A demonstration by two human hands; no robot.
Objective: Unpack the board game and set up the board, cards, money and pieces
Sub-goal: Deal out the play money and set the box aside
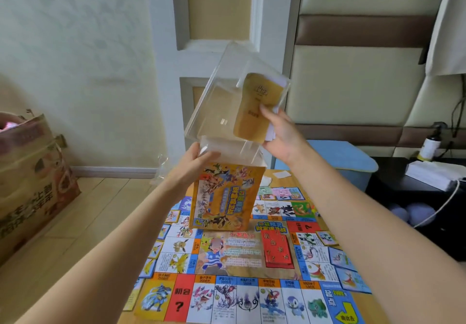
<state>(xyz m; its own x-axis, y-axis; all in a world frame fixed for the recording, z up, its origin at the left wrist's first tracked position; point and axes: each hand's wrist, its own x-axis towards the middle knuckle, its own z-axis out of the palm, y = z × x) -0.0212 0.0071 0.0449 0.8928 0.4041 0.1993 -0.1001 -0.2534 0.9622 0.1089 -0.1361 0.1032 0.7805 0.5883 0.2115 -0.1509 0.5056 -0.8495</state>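
My left hand (195, 158) grips the lower edge of a clear plastic game box (222, 101), held up tilted above the table. The box's colourful yellow cover sheet (227, 195) hangs down from its lower end. My right hand (280, 134) pinches a gold card stack (251, 108) with white cards behind it, at the box's open right side. The game board (242, 296) lies unfolded on the wooden table. A red card deck (276, 250) rests on the board's centre. Property cards (339, 258) line the board's right edge. Paper money (281, 192) lies at the far side.
A brown cardboard box (30, 179) stands on the floor at left. A blue stool (345, 159) sits behind the table. A dark side table (428, 179) at right carries white papers, a bottle (430, 148) and cables. A small white card (282, 174) lies on the table's far edge.
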